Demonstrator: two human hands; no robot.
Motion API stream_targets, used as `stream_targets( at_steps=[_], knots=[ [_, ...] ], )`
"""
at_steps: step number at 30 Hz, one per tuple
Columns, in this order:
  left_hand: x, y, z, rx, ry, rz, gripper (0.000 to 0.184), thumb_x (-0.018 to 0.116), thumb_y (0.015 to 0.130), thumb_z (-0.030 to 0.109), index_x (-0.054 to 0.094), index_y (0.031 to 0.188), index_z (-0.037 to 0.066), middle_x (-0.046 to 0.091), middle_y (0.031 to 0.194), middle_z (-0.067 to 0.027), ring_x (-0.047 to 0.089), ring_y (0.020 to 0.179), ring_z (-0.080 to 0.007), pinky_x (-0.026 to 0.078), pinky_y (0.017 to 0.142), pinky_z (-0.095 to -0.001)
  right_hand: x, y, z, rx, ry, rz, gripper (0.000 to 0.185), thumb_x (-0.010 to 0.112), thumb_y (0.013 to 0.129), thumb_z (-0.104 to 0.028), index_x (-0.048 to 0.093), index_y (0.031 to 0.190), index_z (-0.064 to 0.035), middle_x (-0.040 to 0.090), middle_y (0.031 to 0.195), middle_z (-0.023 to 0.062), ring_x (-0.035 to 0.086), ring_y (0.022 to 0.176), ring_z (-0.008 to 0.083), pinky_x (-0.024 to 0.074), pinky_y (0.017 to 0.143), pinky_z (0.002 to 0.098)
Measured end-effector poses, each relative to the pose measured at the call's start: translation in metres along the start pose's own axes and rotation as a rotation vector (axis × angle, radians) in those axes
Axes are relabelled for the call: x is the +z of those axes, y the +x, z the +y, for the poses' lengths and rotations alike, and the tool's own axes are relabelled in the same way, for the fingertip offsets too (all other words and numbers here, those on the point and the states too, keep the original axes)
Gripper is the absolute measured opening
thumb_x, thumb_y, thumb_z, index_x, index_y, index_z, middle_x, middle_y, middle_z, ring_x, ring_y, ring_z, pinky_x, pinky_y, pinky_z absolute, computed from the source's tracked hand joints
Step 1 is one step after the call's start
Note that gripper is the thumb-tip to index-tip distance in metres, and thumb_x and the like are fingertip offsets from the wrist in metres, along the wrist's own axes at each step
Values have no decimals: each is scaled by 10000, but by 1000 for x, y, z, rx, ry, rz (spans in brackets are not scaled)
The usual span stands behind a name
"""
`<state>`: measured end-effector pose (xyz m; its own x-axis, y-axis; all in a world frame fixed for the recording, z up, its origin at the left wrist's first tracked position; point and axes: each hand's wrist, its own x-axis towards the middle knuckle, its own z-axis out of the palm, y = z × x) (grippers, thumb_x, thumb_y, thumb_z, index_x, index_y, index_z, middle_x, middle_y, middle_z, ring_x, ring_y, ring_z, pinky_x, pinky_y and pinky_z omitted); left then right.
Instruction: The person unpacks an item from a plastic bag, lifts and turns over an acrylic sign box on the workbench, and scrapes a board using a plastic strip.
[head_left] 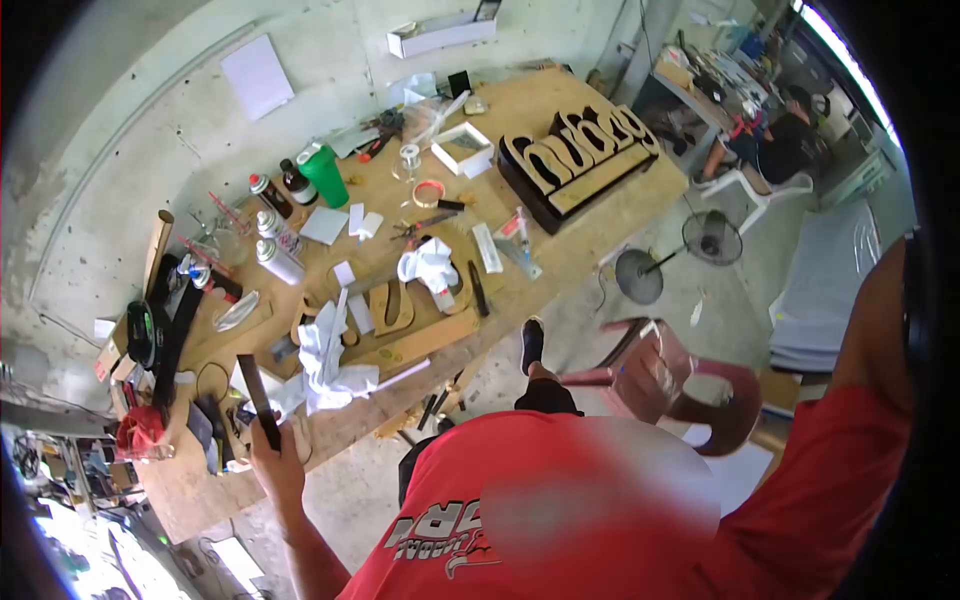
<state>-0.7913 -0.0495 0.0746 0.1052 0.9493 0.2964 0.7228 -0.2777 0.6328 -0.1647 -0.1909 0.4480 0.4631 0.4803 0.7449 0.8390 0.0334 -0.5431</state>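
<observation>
My left hand [280,460] is closed around the lower end of a dark, flat, narrow bar [258,390], held upright over the near left part of the wooden workbench [215,495]. Its exact kind cannot be told. Close by lies a crumpled white cloth [325,360], and a red cloth [143,432] is at the bench's left end. My right arm is raised along the right side of the view, with the hand out of sight. Another white cloth [428,265] rests among wooden letter pieces [390,308] on the bench.
A black sign with raised wooden letters [585,150] sits at the bench's far end. Spray cans [280,260] and a green tumbler [323,175] stand near the wall. Reddish plastic chairs [645,370] and a fan [640,275] occupy the floor. A person [785,150] sits at the back right.
</observation>
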Motion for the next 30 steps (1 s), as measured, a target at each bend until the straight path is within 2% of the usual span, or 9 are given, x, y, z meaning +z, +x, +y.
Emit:
stream_targets(
  at_steps=[3, 8, 11, 15, 19, 21, 23, 25, 30],
  knots=[
    [29, -1, 29, -59, 64, 0, 187, 660, 952, 136, 648, 1096, 18, 694, 872, -140, 647, 749, -234, 520, 695, -365, -2, 28, 31, -22, -4, 31, 404, 539, 977, -410, 656, 1128, -54, 693, 1043, 103, 645, 984, 252, 488, 924, 354],
    [129, 20, 155, -222, -326, -72, 185, 695, 926, 128, 658, 1080, 31, 697, 817, -52, 630, 740, -103, 491, 670, -282, 8, 87, 104, -80, 100, 69, 468, 513, 991, -465, 647, 1167, -52, 691, 1074, 106, 641, 1006, 261, 487, 935, 354],
    [222, 59, 229, -347, -630, -266, 216, 630, 971, 104, 600, 1162, 8, 683, 1035, -81, 664, 885, -138, 576, 725, -295, 26, 138, 189, -92, 179, 53, 507, 498, 999, -498, 641, 1189, -51, 689, 1092, 108, 638, 1019, 266, 487, 941, 354],
    [417, 171, 278, -435, -593, -607, 272, 666, 948, 123, 584, 1175, -2, 645, 1123, -98, 655, 944, -161, 621, 726, -309, 121, 192, 413, 205, 211, -102, 558, 477, 1010, -542, 634, 1220, -49, 687, 1117, 111, 634, 1036, 274, 486, 950, 354],
    [570, 262, 320, -632, -615, -829, 264, 679, 940, 136, 586, 1172, 49, 615, 1077, -45, 613, 966, -150, 607, 743, -359, 251, 129, 734, 607, -494, -745, 635, 503, 1008, -539, 582, 1292, 23, 605, 1320, 259, 576, 1217, 392, 429, 1027, 456],
    [608, 275, 326, -688, -612, -885, 248, 678, 941, 134, 584, 1162, 69, 602, 1074, -27, 599, 978, -147, 597, 759, -378, 282, 36, 861, 529, -443, -567, 631, 561, 994, -519, 584, 1319, 22, 642, 1274, 214, 595, 1193, 352, 439, 1014, 393],
    [632, 275, 315, -724, -660, -897, 219, 678, 939, 136, 593, 1131, 75, 600, 1072, -21, 599, 973, -148, 585, 779, -391, 288, 35, 830, 863, -50, -705, 651, 578, 987, -528, 585, 1333, 24, 638, 1286, 202, 594, 1209, 317, 435, 1018, 379],
    [639, 270, 315, -667, -620, -801, 195, 706, 901, 118, 627, 1071, 63, 615, 991, -18, 584, 894, -135, 538, 761, -347, 293, 23, 839, 866, -4, -647, 637, 524, 1016, -555, 593, 1338, -10, 651, 1138, 115, 599, 1106, 287, 416, 998, 370],
    [644, 266, 329, -724, -613, -801, 248, 727, 892, 122, 621, 1114, 92, 604, 990, -16, 597, 917, -154, 551, 759, -374, 305, 21, 863, 1119, 315, -436, 468, 604, 1026, -362, 600, 1373, -48, 646, 1238, 61, 583, 1136, 188, 430, 971, 355]
  ],
)
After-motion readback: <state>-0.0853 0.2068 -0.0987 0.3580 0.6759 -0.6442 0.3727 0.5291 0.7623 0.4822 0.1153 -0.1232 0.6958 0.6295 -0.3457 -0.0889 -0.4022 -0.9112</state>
